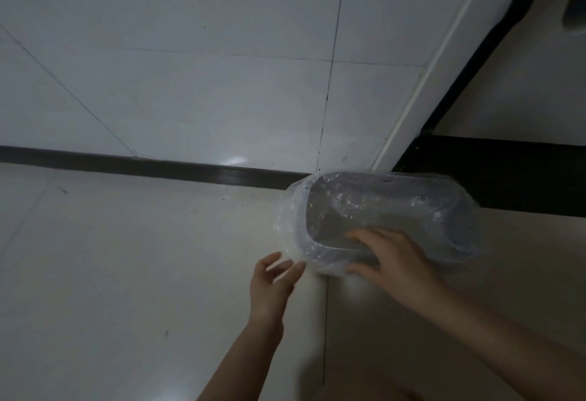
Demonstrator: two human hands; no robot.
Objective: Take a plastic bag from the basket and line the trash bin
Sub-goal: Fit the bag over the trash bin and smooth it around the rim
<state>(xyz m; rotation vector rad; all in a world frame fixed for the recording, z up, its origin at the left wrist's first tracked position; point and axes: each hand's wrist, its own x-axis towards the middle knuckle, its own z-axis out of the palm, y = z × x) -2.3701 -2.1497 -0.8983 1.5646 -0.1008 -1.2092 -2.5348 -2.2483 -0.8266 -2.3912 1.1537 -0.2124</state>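
Lining is at its closing step: the clear plastic bag (290,219) already drapes inside and over the rim of the oblong grey trash bin (385,180), which stands on the pale tiled floor (126,273) against the dark baseboard (190,170). At left, the floor is open and unobstructed, giving free room for arm travel. The left hand (272,280) hovers just beside the bag's loose overhang at the bin's near-left corner, fingers spread apart and gripping nothing. Next, the right hand (391,256) is at the near rim, fingers curled over the edge into the bin and thumb outside, pressing the film against the wall. The next move likely calls for the left hand to pinch the slack skirt and draw it down evenly. At right, a white door frame (412,99) and the wall corner crowd the bin, limiting clearance there.
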